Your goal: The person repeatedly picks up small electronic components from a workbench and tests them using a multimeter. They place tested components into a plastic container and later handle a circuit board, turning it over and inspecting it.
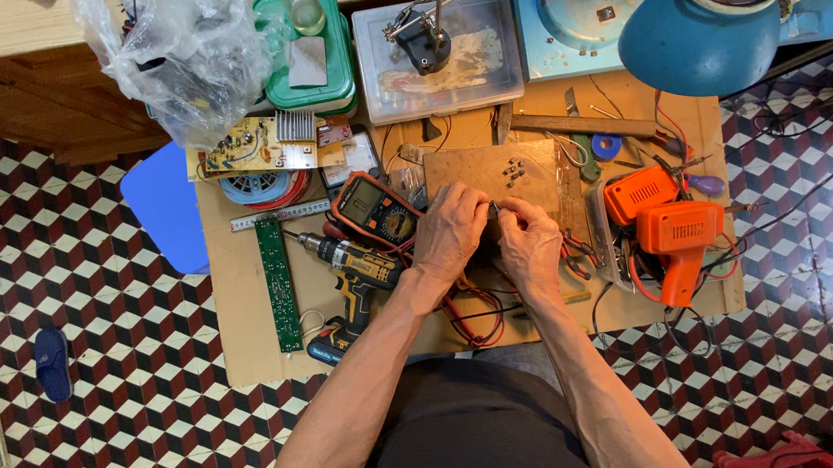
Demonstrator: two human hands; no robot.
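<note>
The fingers [482, 205] of the left hand [448, 231] and those of the right hand [530, 244] are pinched together on one small dark part [493, 208], held between both hands just above the cardboard-covered desk [242, 309]. What the part is cannot be told; it is mostly hidden. Judging by this, the work is mid-way: the part is in hand, not set down, and a few small dark components [514, 167] at 12 o'clock lie untouched on the wooden board [491, 169]. At 9 o'clock sit an orange multimeter [374, 211] and a yellow cordless drill [355, 279]. At 3 o'clock lies an orange soldering gun [676, 236], unused. Red-handled pliers [575, 255] lie just beside the right hand.
</note>
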